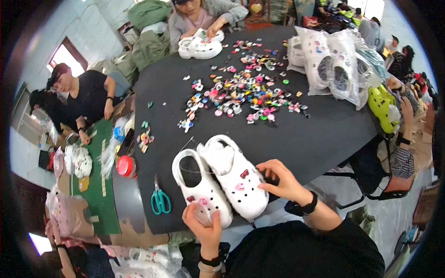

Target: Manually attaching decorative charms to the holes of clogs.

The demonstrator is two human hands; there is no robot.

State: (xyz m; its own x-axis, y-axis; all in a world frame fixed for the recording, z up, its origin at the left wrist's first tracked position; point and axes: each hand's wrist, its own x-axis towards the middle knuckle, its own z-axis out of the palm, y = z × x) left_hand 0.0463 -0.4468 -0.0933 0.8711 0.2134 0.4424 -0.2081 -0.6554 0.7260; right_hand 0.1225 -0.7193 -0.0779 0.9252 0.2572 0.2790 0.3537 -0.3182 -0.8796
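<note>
Two white clogs with holes stand side by side at the table's near edge, toes toward me. My left hand point(204, 227) grips the toe of the left clog point(214, 199), thumb and fingers spread over its top. A pink charm and a dark red bow charm sit on that clog. My right hand point(285, 185) holds the outer side of the right clog point(248, 197), thumb on its upper edge and fingers curled. A dark red bow charm point(244, 173) and a pink heart-like charm point(239, 186) are on it. White stuffing point(218, 157) fills its heel opening.
Teal-handled scissors point(161, 201) lie left of the clogs, near a red-lidded jar point(125, 166). Loose colourful charms point(241, 92) cover the middle of the black table point(324, 139). Bagged white clogs point(329, 65) lie far right. Across, another person handles a white clog point(204, 48).
</note>
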